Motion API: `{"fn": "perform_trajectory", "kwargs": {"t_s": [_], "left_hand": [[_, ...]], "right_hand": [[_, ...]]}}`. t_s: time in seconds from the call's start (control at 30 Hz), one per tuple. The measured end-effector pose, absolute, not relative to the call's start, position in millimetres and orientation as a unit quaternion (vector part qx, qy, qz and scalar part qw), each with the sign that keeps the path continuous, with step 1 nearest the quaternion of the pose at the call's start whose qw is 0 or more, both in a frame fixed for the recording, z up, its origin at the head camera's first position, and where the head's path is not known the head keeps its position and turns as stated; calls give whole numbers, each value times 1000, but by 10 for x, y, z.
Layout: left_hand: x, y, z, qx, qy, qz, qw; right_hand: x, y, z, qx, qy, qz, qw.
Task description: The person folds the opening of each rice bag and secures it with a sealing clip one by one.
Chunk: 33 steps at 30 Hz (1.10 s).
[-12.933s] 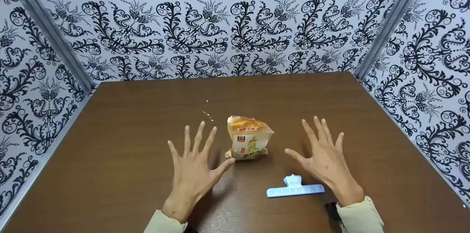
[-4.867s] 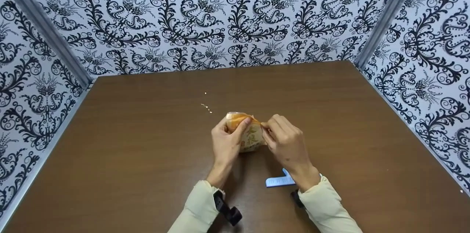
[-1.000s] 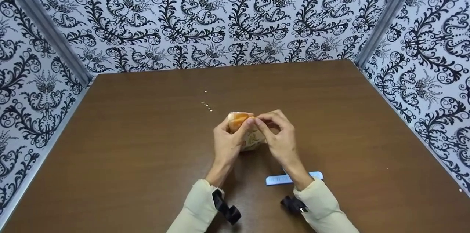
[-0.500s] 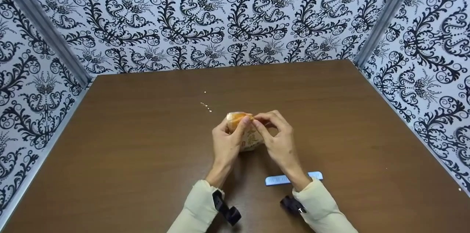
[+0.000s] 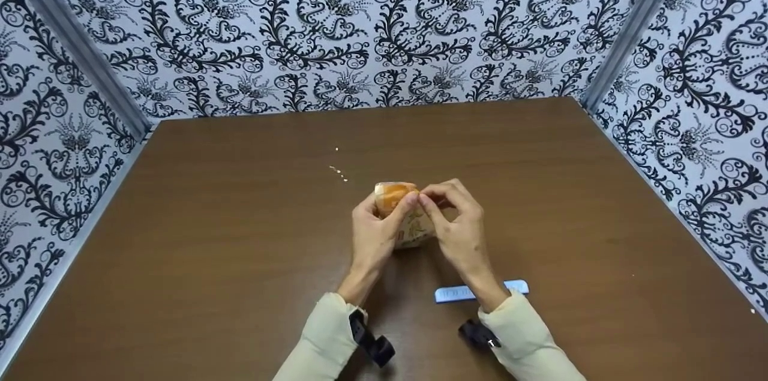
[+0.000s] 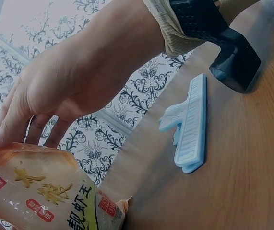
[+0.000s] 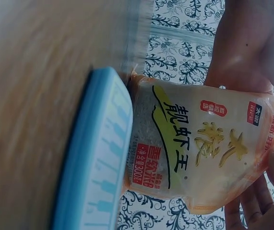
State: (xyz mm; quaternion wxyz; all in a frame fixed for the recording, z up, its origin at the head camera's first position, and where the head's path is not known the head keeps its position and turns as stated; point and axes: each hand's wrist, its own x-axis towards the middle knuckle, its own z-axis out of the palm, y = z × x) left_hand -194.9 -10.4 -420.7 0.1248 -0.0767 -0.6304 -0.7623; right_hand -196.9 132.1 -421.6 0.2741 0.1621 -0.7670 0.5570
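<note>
A small bag of rice [image 5: 414, 228], cream with an orange top, stands on the table at its middle. My left hand [image 5: 373, 237] grips its upper left side, thumb in front near the top edge. With thumb and index finger, my right hand [image 5: 462, 231] pinches the top edge beside the left thumb. The printed front of the rice bag [image 7: 199, 139] shows in the right wrist view, between both hands. A light blue bag clip [image 5: 454, 293] lies on the table below my right wrist, partly covered by it; the whole clip [image 6: 192, 125] appears in the left wrist view.
The brown wooden table [image 5: 240, 219] is enclosed by patterned walls [image 5: 324, 27] at the back and sides. Several pale crumbs [image 5: 339, 173] lie beyond the rice bag to the left. A black wrist camera [image 5: 372, 342] hangs at my left cuff.
At first both hands were spread apart over the table; then they took hold of the rice bag. Since then the right hand has shifted left along its top edge to the left thumb.
</note>
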Motion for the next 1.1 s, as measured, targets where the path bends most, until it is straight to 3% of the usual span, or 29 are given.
{"fn": "perform_trajectory", "kwargs": {"t_s": [0.57,1.1], "left_hand": [[-1947,-99,-4201,-34,-661,-734,151],[-1980,-89,-4212,-45,-649,-738,179]], "right_hand": [[-1983,1325,-4242,187,-755,559,289],[-2029,1373,-4242,216,-762,534,296]]}}
